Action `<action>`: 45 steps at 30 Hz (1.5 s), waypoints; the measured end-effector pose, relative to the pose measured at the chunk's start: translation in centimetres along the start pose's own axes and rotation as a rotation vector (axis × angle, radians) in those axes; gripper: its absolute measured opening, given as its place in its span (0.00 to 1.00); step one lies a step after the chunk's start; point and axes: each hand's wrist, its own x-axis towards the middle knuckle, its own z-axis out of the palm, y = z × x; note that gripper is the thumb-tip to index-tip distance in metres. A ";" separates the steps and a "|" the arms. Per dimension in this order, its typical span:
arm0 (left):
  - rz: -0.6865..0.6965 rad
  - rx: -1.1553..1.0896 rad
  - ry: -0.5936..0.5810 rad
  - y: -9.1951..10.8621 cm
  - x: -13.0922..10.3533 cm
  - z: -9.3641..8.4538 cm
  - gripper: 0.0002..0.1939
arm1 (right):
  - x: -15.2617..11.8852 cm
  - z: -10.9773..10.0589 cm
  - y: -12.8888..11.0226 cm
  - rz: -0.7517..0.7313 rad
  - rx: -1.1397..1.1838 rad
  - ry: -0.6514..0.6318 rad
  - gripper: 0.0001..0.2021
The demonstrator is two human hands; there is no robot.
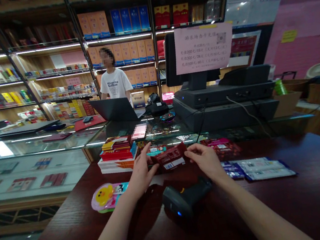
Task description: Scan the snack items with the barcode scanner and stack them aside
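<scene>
A dark red snack packet (171, 158) is held up over the brown tabletop, with a white label and barcode towards me. My right hand (205, 159) pinches its right end between thumb and fingers. At its left end is my left hand (141, 172), thumb and fingers around the edge and the index finger raised. Below the packet, a black handheld barcode scanner (181, 202) lies on the table with a blue light lit. Left of it is a colourful package with a yellow duck (105, 195), partly behind my left wrist. Blue-and-white packets (266, 167) lie right of my right hand.
A stack of boxes and books (118, 155) stands behind my left hand. Red packets (221, 148) lie behind my right hand. Beyond are a glass counter (74, 138), a laptop (115, 109), a checkout terminal (224, 99) and a person in a white T-shirt (115, 82).
</scene>
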 end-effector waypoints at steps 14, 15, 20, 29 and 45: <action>-0.048 -0.010 0.118 1.2 0.8 -1.5 0.09 | 0.1 -2.4 -1.0 -0.133 -0.137 -0.011 0.10; -0.020 0.024 0.146 1.3 0.8 -1.5 0.09 | 0.1 -2.4 -1.0 -0.135 -0.135 -0.015 0.09; 0.191 0.163 0.207 1.3 0.6 -2.0 0.05 | -0.1 -2.1 -1.0 -0.138 -0.035 -0.087 0.10; 0.396 0.325 0.293 0.5 0.3 -3.0 0.08 | 0.4 -0.9 -1.9 -0.122 -0.077 -0.137 0.16; 0.417 0.764 0.140 -3.3 2.9 -5.1 0.08 | 6.0 5.3 2.2 -0.061 -0.056 -0.267 0.08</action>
